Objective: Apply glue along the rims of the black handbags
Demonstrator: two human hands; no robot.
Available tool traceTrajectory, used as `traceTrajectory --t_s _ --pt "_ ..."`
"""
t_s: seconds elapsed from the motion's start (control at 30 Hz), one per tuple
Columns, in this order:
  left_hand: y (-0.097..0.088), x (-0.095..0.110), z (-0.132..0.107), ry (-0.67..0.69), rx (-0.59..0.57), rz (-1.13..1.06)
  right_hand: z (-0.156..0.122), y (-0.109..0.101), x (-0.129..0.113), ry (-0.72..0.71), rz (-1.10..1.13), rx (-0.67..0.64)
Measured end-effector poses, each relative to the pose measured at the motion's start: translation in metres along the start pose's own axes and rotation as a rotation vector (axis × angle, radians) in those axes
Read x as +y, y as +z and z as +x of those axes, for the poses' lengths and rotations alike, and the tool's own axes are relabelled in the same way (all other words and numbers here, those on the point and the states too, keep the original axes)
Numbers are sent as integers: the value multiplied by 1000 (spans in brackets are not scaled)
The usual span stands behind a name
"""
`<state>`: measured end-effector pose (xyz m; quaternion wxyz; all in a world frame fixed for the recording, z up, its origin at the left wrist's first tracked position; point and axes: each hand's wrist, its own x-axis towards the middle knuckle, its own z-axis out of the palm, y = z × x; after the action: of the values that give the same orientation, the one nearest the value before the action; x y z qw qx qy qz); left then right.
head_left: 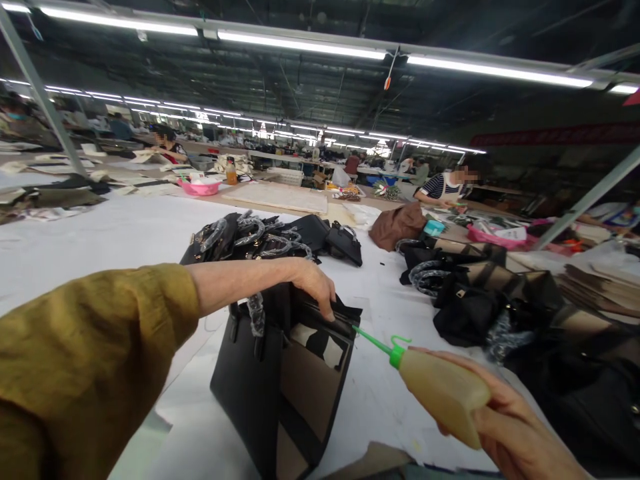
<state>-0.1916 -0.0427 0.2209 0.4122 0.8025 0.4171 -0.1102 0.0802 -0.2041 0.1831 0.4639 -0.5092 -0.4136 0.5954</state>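
A black handbag [245, 387] with beige and black inner or side panels stands tilted on the white-covered table. Plastic wrap covers its handle. Across it reaches my left hand [315, 283], its fingers closed on the black top edge of the bag near a dark strip. My right hand [505, 413] is wrapped round a yellowish squeeze glue bottle [440, 390] with a green cap and a long green nozzle. The nozzle's tip is at the bag's top corner, just right of my left fingertips; whether it touches I cannot tell.
More black handbags with wrapped handles lie behind [225, 237] and at the right [470, 307]. Further back are a brown bag [397, 227] and a pink basin [200, 188]. A metal post [590, 200] rises at right. Co-workers sit at far tables.
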Motion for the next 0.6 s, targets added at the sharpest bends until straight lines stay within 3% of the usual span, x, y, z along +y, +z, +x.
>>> traceTrajectory --t_s 0.13,0.33,0.6 --pt "0 -2 2 -47 -116 -1 4 0 -3 -37 -58 12" --pt "3 -4 9 -14 -188 20 6 3 -6 -27 -106 43" --pt "4 -2 12 3 -176 117 7 1 -11 -16 -161 54"
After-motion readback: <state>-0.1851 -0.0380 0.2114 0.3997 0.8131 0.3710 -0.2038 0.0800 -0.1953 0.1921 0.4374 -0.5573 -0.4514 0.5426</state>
